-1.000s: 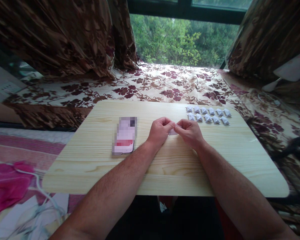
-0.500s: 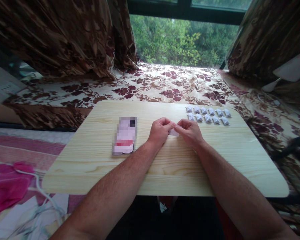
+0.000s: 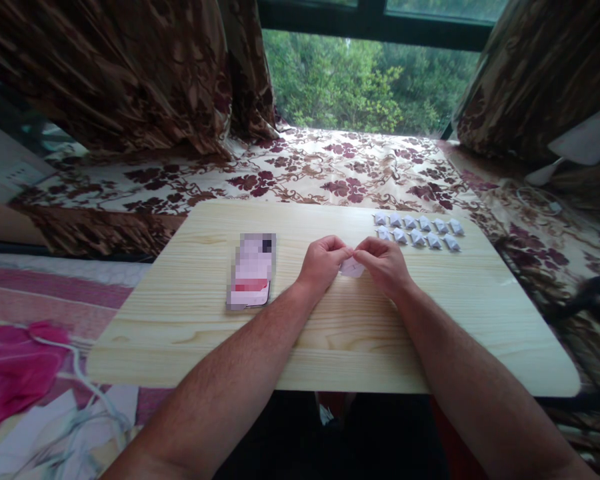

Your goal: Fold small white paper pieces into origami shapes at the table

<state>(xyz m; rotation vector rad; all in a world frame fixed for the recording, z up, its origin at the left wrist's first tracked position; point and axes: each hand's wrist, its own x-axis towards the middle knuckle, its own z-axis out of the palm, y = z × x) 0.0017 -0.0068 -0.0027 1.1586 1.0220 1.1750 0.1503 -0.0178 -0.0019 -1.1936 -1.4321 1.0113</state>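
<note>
My left hand (image 3: 323, 262) and my right hand (image 3: 384, 264) meet at the middle of a light wooden table (image 3: 330, 333). Both pinch a small folded piece of pale paper (image 3: 352, 268) between thumbs and fingertips, just above the tabletop. Most of the paper is hidden by my fingers. At the table's far right corner lie several small folded paper shapes (image 3: 418, 229), laid out in two neat rows.
A phone (image 3: 251, 270) lies face up on the table, left of my left hand. Patterned brown curtains (image 3: 130, 73) and a floral cloth (image 3: 330, 167) lie behind the table, below a window. Pink fabric and white cords (image 3: 25, 373) sit at the lower left.
My hands have stayed in place while the fingers worked the paper; a little more of the pale paper shows between them now.
</note>
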